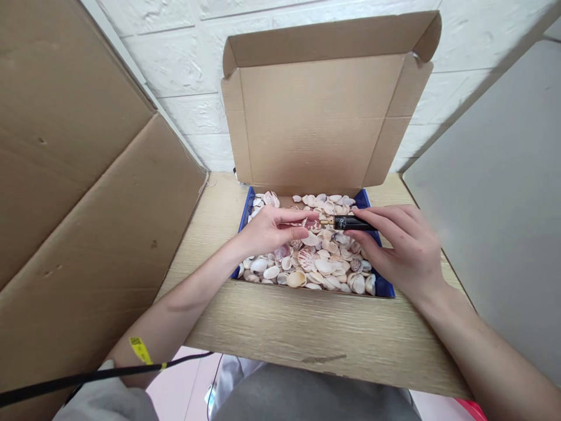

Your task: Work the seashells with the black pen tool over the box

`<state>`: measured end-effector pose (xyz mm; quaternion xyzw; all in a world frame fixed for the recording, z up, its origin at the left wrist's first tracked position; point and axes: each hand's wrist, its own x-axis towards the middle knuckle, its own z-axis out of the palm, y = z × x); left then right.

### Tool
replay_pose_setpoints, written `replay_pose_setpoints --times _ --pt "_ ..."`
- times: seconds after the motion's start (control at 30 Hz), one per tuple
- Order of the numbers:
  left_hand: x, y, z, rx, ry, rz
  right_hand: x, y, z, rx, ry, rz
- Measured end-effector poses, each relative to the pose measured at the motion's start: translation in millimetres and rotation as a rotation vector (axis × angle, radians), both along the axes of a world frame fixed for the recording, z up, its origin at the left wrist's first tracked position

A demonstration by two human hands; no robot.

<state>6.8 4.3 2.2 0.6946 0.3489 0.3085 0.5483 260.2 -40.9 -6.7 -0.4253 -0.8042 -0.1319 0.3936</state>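
Note:
My right hand [401, 242] is closed around a black mini drill [348, 223] with a brass-coloured chuck, its tip pointing left. My left hand [278, 227] pinches a small shell [304, 223] between thumb and fingers, right in front of the drill's tip. Whether the bit touches the shell is too small to tell. Both hands are above a shallow blue-sided cardboard box [385, 286] full of loose seashells [324, 266], white, cream and pinkish. A larger striped scallop shell [307, 259] lies near the middle of the pile.
The box's brown lid [319, 117] stands raised against a white brick wall [175, 70]. A tall cardboard panel [109, 193] rises at the left, a pale grey panel [495, 193] at the right. A black cable [87, 379] with a yellow tag crosses near my left arm above the wooden table [280, 327].

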Motion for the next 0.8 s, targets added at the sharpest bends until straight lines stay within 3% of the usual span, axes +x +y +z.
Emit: replay_pose_setpoints --times 0.3,0.6,0.8 --pt "-0.2 2.1 -3.1 0.010 -0.002 -0.014 -2.2 0.8 2.0 0.086 -0.020 0.016" --pt "-0.2 1.2 -1.7 0.019 -0.012 -0.019 -0.7 1.1 -7.0 -0.124 -0.029 0.010" --pt "-1.4 2.2 -5.4 0.006 -0.016 -0.014 0.8 1.6 -6.1 -0.101 -0.039 0.045"
